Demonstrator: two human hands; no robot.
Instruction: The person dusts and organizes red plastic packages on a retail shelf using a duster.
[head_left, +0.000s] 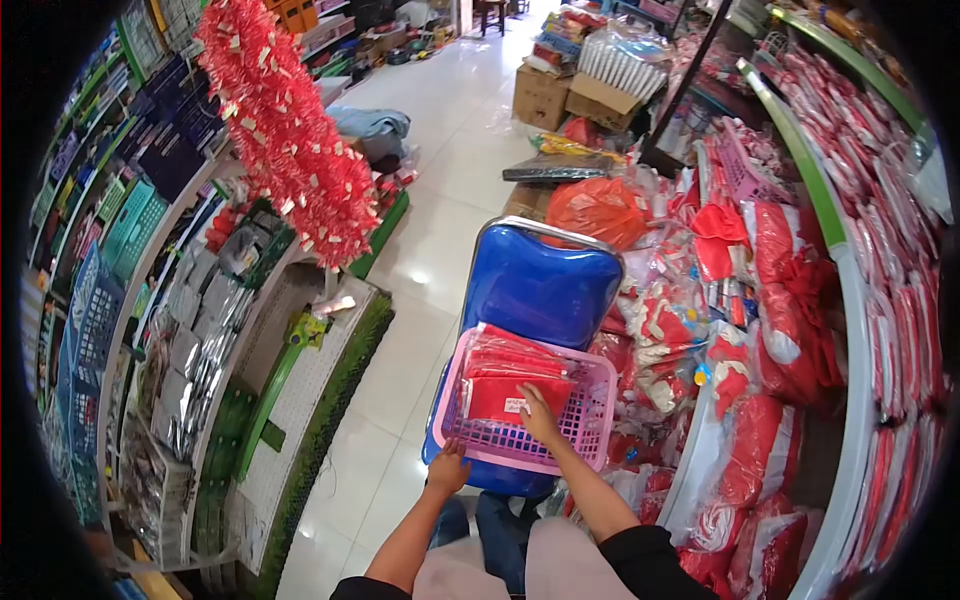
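Note:
A pink plastic basket [604, 400] rests on the seat of a blue chair [545, 275] in front of me. Inside it, toward the left, lies a stack of flat red items in clear plastic packets [490, 392]; the front one carries a small white label with writing. My left hand [448, 467] is closed on the basket's near left rim. My right hand [540, 415] reaches over the near side, its fingers stretched out on the top red packet beside the label. What exactly the red items are is not clear.
Shelves with bagged red and white goods [760, 440] stand close on my right. A red tinsel bundle [290, 130] hangs at the upper left over a green-edged display stand [330, 430]. Cardboard boxes [540, 95] and an orange bag [597, 212] lie beyond the chair.

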